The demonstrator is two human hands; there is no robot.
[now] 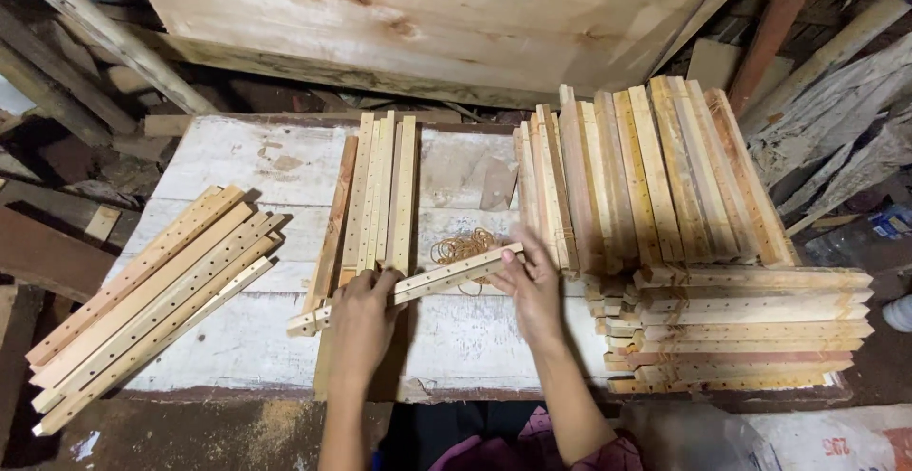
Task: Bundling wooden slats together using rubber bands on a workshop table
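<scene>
Drilled wooden slats (408,291) across both hands' grip, left hand (361,314), right hand (532,286).

A pale, hole-drilled wooden slat pair (408,289), seemingly two stacked, lies slanted across the white tabletop.

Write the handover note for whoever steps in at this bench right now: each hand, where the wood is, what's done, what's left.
Left hand: gripping the near end of a small bunch of drilled wooden slats, held across the white bench.
Right hand: closed on the far end of the same bunch, beside the pile of rubber bands.
Done: tied bundles stacked at the right, with more slats piled behind them.
Left: the bunch in hand shows no band yet; loose slats lie at the bench centre and another loose group at the left edge.
</scene>
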